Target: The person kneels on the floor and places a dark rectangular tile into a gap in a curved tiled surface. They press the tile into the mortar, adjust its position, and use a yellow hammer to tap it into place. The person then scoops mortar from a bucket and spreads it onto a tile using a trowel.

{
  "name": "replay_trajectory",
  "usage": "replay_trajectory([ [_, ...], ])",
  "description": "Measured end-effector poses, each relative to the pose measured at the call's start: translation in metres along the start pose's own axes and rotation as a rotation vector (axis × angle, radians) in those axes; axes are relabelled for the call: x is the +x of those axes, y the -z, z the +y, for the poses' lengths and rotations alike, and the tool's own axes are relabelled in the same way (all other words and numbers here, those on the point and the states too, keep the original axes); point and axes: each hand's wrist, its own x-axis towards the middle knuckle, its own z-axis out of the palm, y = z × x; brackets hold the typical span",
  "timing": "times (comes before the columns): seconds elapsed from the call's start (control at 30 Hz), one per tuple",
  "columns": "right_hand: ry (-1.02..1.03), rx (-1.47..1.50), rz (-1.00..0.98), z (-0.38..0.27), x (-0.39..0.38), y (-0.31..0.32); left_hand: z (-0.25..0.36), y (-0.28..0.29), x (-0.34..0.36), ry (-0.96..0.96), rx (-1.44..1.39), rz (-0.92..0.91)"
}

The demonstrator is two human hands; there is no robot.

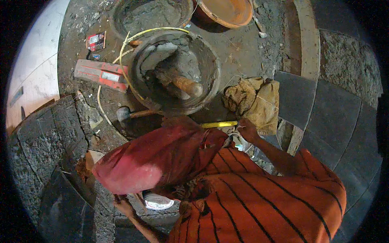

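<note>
At the end of a narrow yellow strip (219, 124), my right hand (247, 130) is closed, fingers curled against it. The strip runs left toward my red-clothed leg (162, 158); its kind is not clear. Low on the left, my left hand (123, 205) is beside the red cloth, its fingers partly hidden and too dark to read. Ahead stands a round basin (216, 67) of wet grey mortar, with a thick wooden handle (188, 86) sticking out of it. A mallet (123, 114) with a dark head lies at the basin's near left. Right of the basin sits a crumpled woven sack (263, 101).
A second mortar basin (117, 20) and an orange basin (247, 16) stand at the back. A pale yellow hose (122, 60) loops round the near basin's left side. Left lie a red-grey oblong object (93, 73) and a small red packet (96, 41). Dark tiles (336, 101) cover the right.
</note>
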Motion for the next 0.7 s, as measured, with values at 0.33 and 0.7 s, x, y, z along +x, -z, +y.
replay_trajectory([
  [0.33, 0.091, -0.186, -0.486, -0.03, 0.114, -0.058, 0.019, 0.007, -0.043, 0.324, -0.48, 0.089],
  [0.7, 0.201, -0.013, -0.615, -0.13, 0.161, -0.054, -0.036, 0.041, -0.009, 0.268, -1.175, 0.441],
])
